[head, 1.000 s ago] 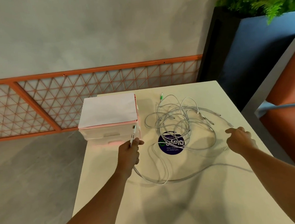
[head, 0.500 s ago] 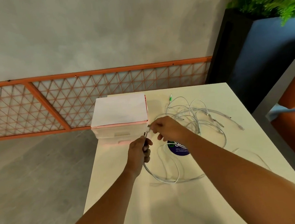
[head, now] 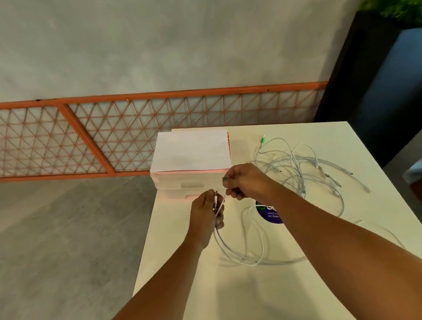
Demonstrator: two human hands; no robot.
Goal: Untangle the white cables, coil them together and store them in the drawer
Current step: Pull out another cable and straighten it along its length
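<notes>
White cables (head: 299, 175) lay tangled on the desk (head: 241, 296) right of the drawer box (head: 191, 179), one strand looping forward to the left hand (head: 206, 213), which gripped it, while the right hand (head: 247, 182) pinched its end just above.

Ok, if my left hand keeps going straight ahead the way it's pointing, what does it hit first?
Probably the drawer unit front, just beyond the left hand; depth is hard to judge.

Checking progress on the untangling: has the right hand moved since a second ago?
Yes. The right hand has crossed leftward from the cable tangle to the drawer box, meeting the left hand.
</notes>
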